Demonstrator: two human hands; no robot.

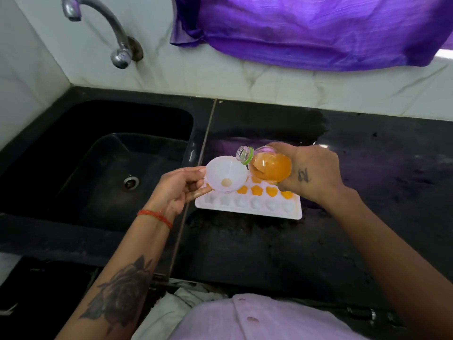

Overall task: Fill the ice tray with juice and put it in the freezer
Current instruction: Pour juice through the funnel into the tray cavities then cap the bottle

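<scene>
A white ice tray (247,207) lies on the black counter (269,246) just right of the sink. Its middle row of shaped cells holds orange juice; the near row looks white and unfilled. My left hand (180,190) pinches the rim of a white funnel (226,174), holding it over the tray's left end. A little juice sits at the funnel's throat. My right hand (313,171) grips a clear bottle of orange juice (269,168), tipped sideways with its open mouth and green neck ring at the funnel's rim. The tray's far row is hidden behind funnel and bottle.
A black sink (103,163) with a drain lies to the left, under a metal tap (107,30) on the white tiled wall. A purple cloth (306,30) hangs at the back right. The counter's front edge runs close to my body.
</scene>
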